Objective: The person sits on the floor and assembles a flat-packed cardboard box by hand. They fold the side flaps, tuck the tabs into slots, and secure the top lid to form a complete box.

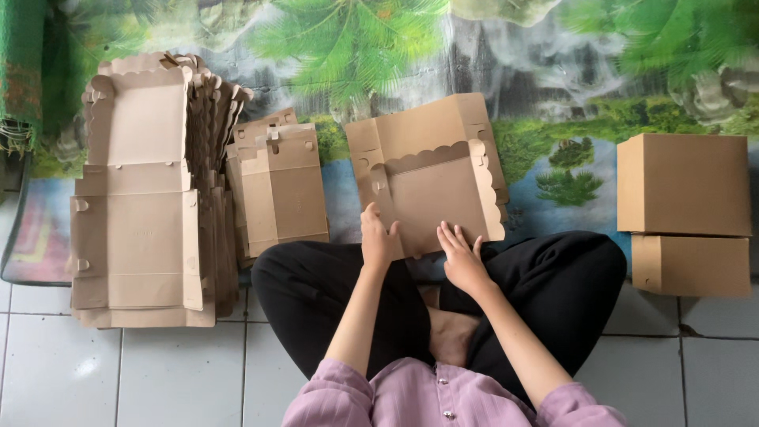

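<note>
Cardboard blanks lie stacked flat on the floor well left of the hands, with a smaller pile of folded blanks nearer. The left hand grips the near left edge of a half-folded scalloped box, fingers curled; the right hand presses flat, fingers spread, on its near edge. Two finished boxes sit well right.

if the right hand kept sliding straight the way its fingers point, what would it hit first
The right hand lies flat on the half-folded cardboard box, fingers pointing away from the person. Going on, it would likely meet the box's scalloped flap first, though depth is hard to judge.
</note>
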